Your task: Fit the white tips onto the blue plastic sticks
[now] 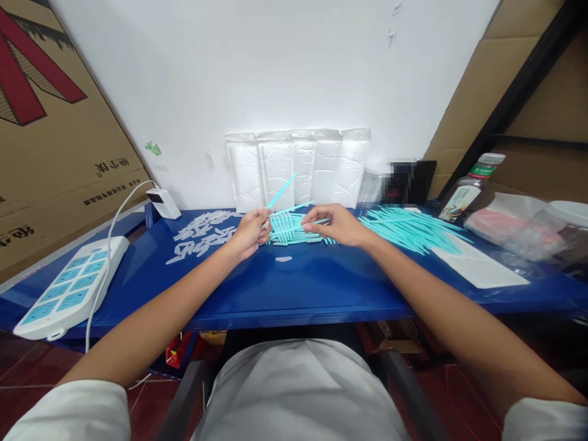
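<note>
Lying left on the blue table (257, 297), small translucent plastic pieces (199, 231) spread beside the left hand (250, 234), which pinches a slanting teal stick (283, 190). Center, a teal stick bunch (287, 228) lies between hands; right hand (339, 225) over its right end, fingertips near thumb, can't tell if gripping; bigger teal stick pile (408, 229) right.

Left side, near: I note a white power strip (72, 288) with blue socket panels; farther back, a small white device (164, 204). Far right: I log a white-capped bottle (472, 187) beside pinkish plastic packaging (509, 223).
</note>
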